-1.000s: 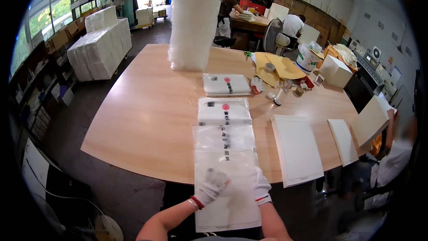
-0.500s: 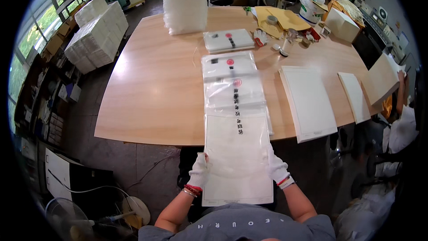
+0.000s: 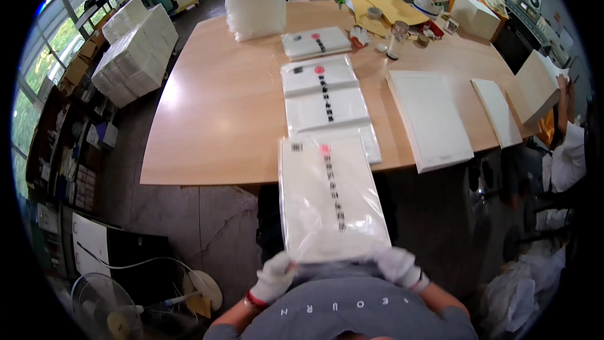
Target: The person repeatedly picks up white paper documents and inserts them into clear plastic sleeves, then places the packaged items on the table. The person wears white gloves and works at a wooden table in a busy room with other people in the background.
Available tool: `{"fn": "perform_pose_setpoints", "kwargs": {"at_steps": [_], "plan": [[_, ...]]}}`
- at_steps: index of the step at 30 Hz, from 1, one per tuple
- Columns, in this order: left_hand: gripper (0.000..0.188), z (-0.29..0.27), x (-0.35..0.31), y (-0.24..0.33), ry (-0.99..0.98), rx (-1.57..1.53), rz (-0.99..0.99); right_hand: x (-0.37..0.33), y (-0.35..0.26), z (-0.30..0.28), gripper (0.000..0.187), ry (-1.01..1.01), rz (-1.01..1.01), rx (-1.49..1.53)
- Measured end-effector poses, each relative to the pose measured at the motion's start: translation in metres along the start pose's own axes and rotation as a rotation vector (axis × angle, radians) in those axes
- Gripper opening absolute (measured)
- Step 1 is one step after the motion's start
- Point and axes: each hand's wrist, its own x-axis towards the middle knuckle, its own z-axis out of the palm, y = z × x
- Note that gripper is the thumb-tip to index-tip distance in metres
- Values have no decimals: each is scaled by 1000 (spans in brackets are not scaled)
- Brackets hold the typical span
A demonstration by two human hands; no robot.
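Off the bench (image 3: 207, 101) edge, clear bag (image 3: 318, 198) of paper juts toward the wearer. Left hand (image 3: 275, 276) seems to pinch one near corner; right hand (image 3: 396, 266) blurred at the other, can't tell its grip. I'd keep corners level, film taut. Bag's glossy, flat, red round mark, dark print column.

Daylight comes through the windows (image 3: 53, 50) on my left, washed out in places, and lays a pale sheen across the left of my table (image 3: 207, 107). Glare streaks the clear plastic bag (image 3: 333, 198) before me, while the floor (image 3: 157, 204) sits dim. My right hand (image 3: 395, 266) is blurred, my left hand (image 3: 274, 277) slightly. Fisheye distortion bows straight edges; the corners go black.
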Motion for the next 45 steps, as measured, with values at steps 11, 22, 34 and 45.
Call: {"fn": "perform_pose_setpoints", "kwargs": {"at_steps": [11, 22, 34, 45], "plan": [[13, -16, 44, 49, 286, -121, 496, 49, 86, 56, 30, 379, -51, 555], [9, -149, 113, -83, 1332, -892, 376, 361, -30, 68, 23, 36, -625, 973], [13, -132, 59, -271, 1327, -563, -453, 289, -42, 91, 36, -250, 84, 1180], [15, 20, 249, -17, 403, 232, 294, 170, 78, 35, 36, 234, 331, 1403]]}}
